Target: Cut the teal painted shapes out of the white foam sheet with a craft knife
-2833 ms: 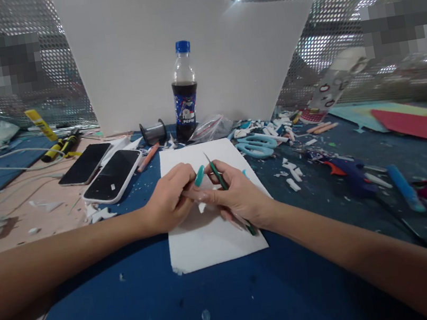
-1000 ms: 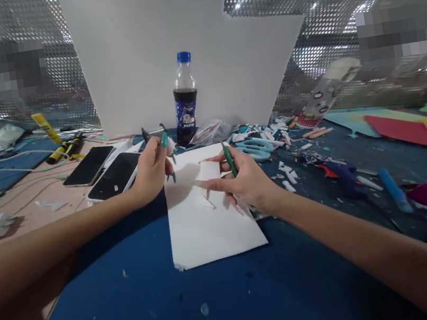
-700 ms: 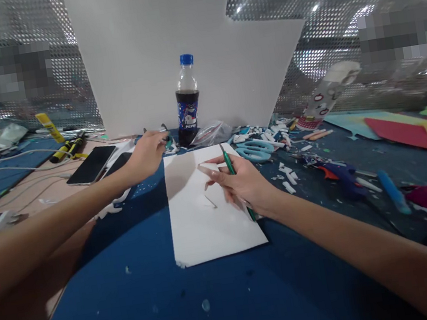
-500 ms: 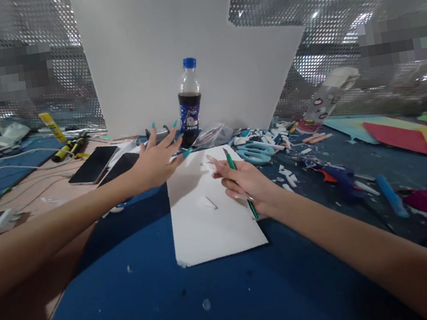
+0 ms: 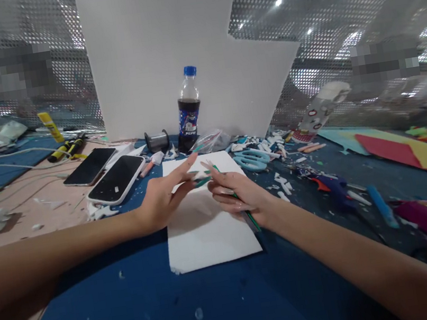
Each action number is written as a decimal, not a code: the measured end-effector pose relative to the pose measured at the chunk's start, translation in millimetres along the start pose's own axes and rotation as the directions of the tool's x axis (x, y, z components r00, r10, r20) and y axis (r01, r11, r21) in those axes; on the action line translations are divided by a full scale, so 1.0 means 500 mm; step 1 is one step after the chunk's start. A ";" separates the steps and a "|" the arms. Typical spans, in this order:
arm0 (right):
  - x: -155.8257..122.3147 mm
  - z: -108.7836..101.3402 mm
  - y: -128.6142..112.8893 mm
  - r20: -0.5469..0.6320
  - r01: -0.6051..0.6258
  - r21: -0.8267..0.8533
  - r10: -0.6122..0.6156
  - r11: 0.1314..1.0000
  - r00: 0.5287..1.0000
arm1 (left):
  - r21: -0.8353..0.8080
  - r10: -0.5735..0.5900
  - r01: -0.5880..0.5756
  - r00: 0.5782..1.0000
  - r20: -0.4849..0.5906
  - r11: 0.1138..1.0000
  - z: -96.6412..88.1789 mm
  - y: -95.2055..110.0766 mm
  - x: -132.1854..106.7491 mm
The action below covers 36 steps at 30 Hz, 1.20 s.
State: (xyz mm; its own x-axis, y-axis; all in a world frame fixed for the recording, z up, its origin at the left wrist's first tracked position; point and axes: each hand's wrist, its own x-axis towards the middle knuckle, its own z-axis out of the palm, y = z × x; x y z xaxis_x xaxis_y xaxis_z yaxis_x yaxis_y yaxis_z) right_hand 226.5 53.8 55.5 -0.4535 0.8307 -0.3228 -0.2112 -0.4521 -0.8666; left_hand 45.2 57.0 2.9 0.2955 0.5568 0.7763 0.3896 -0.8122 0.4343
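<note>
A green craft knife (image 5: 254, 224) lies slanted in my right hand (image 5: 238, 191), whose fingers are closed around it. Its tip is partly hidden by the fingers. Between the fingertips of both hands shows a small white piece (image 5: 201, 174). My left hand (image 5: 166, 194) pinches at this piece from the left, thumb below and index finger stretched out above. Both hands meet over a white sheet (image 5: 214, 245) lying flat on the blue table. The hands and their shadow cover part of the sheet.
Behind the sheet stand a Pepsi bottle (image 5: 189, 110) and a wire spool (image 5: 157, 141). Two phones (image 5: 117, 179) (image 5: 90, 166) lie left. At right are light-blue scissors (image 5: 252, 160), white scraps (image 5: 282, 184), glue guns (image 5: 336, 192) and coloured sheets (image 5: 390, 147).
My left hand has come down and right from its spread pose near the bottle to the fingertips of my right hand. The phone and spool behind it now show. The view has shifted slightly.
</note>
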 end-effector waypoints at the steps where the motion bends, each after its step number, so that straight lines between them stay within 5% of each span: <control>1: 0.000 0.000 -0.004 -0.023 0.013 0.015 -0.013 1.000 1.000 | -0.030 -0.042 0.041 0.999 -0.027 0.999 0.002 0.006 0.000; 3: -0.001 -0.005 -0.013 -0.084 0.054 0.041 -0.050 0.998 0.995 | -0.316 -0.322 0.301 0.947 -0.014 0.900 0.006 0.021 0.001; 6: -0.007 -0.017 -0.024 -0.162 0.091 0.049 -0.082 0.995 0.983 | -0.606 -0.565 0.562 0.797 0.214 0.564 0.009 0.043 -0.002; 8: -0.015 -0.026 -0.026 -0.183 0.094 0.039 -0.086 0.995 0.979 | -0.650 -0.616 0.627 0.729 0.298 0.428 0.005 0.054 -0.006; 11: -0.027 -0.033 -0.016 -0.192 0.123 0.024 -0.116 0.992 0.974 | -0.624 -0.644 0.705 0.657 0.393 0.338 -0.003 0.068 -0.014; 15: -0.039 -0.036 0.012 -0.196 0.184 0.047 -0.171 0.982 0.966 | -0.605 -0.624 0.750 0.614 0.484 0.269 -0.004 0.074 -0.018; 21: -0.041 -0.060 0.051 -0.116 0.254 0.033 -0.249 0.967 0.962 | -0.565 -0.594 0.730 0.665 0.453 0.386 0.002 0.068 -0.023; 26: -0.043 -0.073 0.050 -0.113 0.216 -0.009 -0.215 0.976 0.970 | -0.468 -0.581 0.675 0.734 0.352 0.570 -0.003 0.071 -0.030; 29: -0.050 -0.067 0.057 0.005 0.193 -0.117 -0.193 0.974 0.981 | -0.313 -0.577 0.649 0.760 0.298 0.693 -0.007 0.077 -0.036; 33: -0.066 -0.047 0.079 0.122 0.223 -0.288 -0.196 0.931 0.973 | -0.067 -0.463 0.478 0.871 0.163 0.876 -0.014 0.087 -0.043; 36: -0.072 -0.038 0.086 0.096 0.216 -0.340 -0.195 0.915 0.976 | 0.099 -0.310 0.296 0.931 0.192 0.950 -0.019 0.087 -0.044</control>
State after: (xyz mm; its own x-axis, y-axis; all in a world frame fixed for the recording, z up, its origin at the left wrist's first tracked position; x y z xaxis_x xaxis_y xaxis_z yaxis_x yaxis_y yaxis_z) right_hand 250.0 10.5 22.5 -0.4848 0.8677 -0.1097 0.0029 -0.1238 -0.9923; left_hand 47.3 7.8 9.3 0.3217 0.8039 0.5003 0.5439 -0.5894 0.5973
